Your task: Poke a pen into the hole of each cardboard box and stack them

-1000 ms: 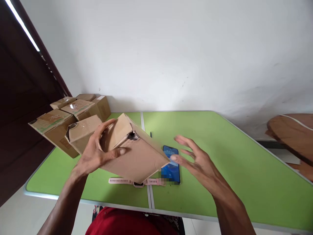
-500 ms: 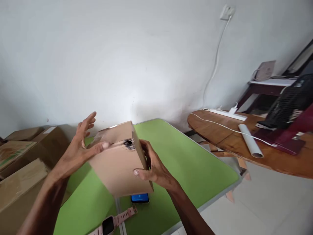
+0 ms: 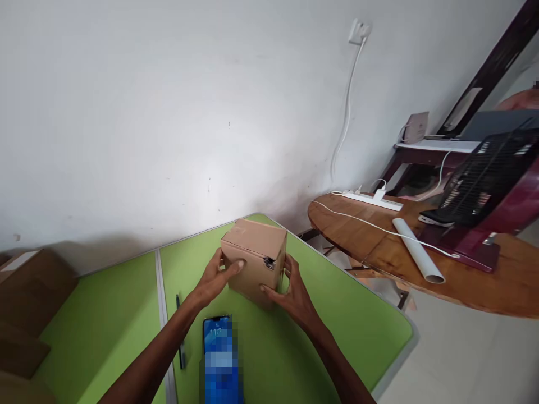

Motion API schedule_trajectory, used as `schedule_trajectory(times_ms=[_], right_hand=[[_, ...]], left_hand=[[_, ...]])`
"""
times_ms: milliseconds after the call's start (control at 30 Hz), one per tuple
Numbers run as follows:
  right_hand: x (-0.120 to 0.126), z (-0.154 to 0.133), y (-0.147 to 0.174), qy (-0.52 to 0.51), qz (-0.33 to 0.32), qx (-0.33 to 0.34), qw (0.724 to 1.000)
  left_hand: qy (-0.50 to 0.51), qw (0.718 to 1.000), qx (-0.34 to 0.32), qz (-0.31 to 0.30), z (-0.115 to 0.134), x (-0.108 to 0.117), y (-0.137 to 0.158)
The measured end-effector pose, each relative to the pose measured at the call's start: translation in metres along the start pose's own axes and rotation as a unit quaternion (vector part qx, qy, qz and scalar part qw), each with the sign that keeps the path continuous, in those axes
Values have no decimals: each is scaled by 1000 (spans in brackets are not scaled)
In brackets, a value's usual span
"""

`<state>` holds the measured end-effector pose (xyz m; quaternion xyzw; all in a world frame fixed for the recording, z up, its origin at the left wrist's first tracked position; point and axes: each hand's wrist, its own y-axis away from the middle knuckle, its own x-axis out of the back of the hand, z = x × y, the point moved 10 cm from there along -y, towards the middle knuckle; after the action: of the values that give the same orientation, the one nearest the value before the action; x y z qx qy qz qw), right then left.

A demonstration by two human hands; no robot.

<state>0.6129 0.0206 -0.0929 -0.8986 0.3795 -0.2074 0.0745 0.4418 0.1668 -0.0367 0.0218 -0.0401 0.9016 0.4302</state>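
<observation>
A brown cardboard box [image 3: 254, 274] with a torn, blackened corner is at the far part of the green table [image 3: 337, 314]. My left hand [image 3: 214, 280] grips its left side, thumb on the near face. Around the right side, my right hand [image 3: 295, 292] holds it with the thumb on the front and fingers behind the edge. Whether the box's bottom rests fully on the table I cannot tell. Nearer to me lies a phone [image 3: 219, 359] with its screen lit. A dark pen [image 3: 181, 336] lies to the left of the phone.
Several cardboard boxes [image 3: 37, 303] stand at the left. To the right, a wooden table [image 3: 357, 230] carries a white tube [image 3: 416, 249], a power strip [image 3: 374, 201] and a black fan [image 3: 484, 179]. The white wall [image 3: 168, 112] rises behind. Part of another person [image 3: 520, 100] shows at far right.
The box has moved away from me, toward the table's far corner. My left hand, spread at its top edge before, now grips its side. The watch has left the view; the pen has come into it.
</observation>
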Motion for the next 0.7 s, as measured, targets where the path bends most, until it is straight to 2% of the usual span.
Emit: schedule_trajectory(times_ms=[100, 200, 367, 500, 700], right_hand=[[2, 18, -2, -20, 6, -8, 1000], [0, 26, -15, -31, 21, -16, 999], [-5, 33, -56, -32, 33, -17, 999], [0, 37, -91, -19, 39, -2, 999], [7, 42, -126, 30, 73, 22, 997]], left_hand=[[0, 1000, -11, -26, -7, -9, -10], [-11, 1000, -10, -20, -12, -10, -26], [-34, 999, 2, 14, -21, -4, -67], [-33, 999, -11, 34, -24, -2, -98], [-38, 998, -33, 38, -22, -6, -137]])
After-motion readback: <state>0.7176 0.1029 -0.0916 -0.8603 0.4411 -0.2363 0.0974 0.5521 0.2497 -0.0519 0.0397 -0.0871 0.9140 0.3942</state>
